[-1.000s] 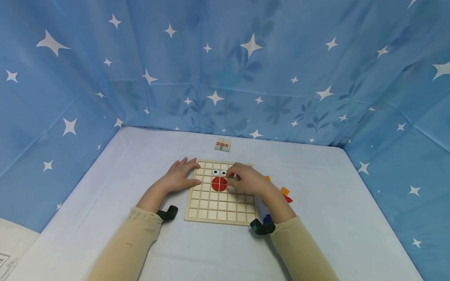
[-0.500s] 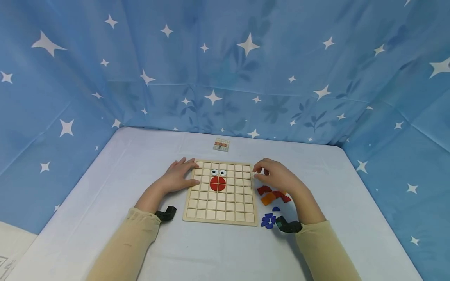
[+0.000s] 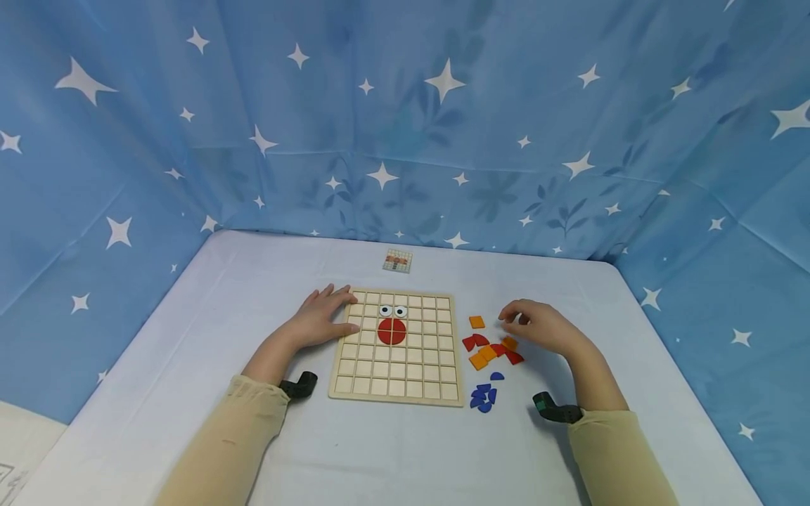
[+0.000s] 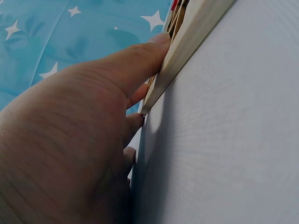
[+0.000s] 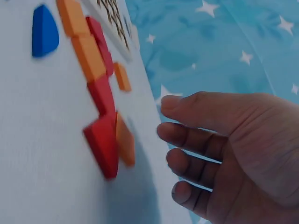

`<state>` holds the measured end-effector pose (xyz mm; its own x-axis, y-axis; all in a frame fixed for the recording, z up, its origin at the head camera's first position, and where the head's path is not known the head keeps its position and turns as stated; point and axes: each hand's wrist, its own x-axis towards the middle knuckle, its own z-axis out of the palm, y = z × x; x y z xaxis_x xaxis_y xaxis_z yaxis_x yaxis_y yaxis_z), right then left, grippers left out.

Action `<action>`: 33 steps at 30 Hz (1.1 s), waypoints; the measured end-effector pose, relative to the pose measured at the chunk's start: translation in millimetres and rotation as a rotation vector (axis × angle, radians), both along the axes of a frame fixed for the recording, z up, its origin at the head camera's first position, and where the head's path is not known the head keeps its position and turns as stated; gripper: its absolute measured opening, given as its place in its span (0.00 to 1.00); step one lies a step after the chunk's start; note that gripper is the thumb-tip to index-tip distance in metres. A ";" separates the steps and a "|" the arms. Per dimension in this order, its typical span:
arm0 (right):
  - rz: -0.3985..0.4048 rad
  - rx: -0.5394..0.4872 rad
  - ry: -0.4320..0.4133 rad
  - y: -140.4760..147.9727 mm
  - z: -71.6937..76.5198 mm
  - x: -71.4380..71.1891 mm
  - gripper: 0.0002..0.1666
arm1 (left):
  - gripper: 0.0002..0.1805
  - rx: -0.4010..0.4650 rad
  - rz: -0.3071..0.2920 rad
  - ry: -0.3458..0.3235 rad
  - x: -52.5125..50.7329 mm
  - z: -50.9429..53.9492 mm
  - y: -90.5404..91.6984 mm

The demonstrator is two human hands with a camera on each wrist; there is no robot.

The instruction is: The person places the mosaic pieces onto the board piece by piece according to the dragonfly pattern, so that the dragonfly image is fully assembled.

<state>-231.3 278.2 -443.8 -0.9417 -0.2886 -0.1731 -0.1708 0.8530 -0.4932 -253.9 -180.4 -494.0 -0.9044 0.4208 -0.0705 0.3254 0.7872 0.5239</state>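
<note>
My left hand [image 3: 321, 318] rests on the left edge of a square wooden grid board [image 3: 396, 369], fingers stretched out. In the left wrist view its thumb [image 4: 140, 58] lies on the board's rim. Two eye tiles [image 3: 385, 310] and a red disc of quarter pieces [image 3: 386, 325] sit in the grid. To the right of the loose tiles hovers my right hand [image 3: 538, 327], its fingers loosely bent with nothing between them. Nearest to it are an orange square tile [image 5: 124, 140] and a red curved tile [image 5: 103, 144], apart from the fingertips.
Right of the board lie more orange squares [image 3: 477, 322] and red tiles [image 3: 481, 339]. Several blue tiles [image 3: 497, 377] are scattered nearer the front. A small pattern card [image 3: 397, 261] lies behind the board. A blue star-patterned curtain [image 3: 405, 140] borders the white table [image 3: 380, 450].
My right hand has left the board and moved right, past the loose tiles, which now show uncovered. The left hand stays at the board's edge.
</note>
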 end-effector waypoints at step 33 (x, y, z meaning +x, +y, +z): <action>0.090 -0.046 -0.114 29.4 -22.0 -0.4 0.14 | 0.35 0.000 0.002 -0.007 1.1 2.6 0.0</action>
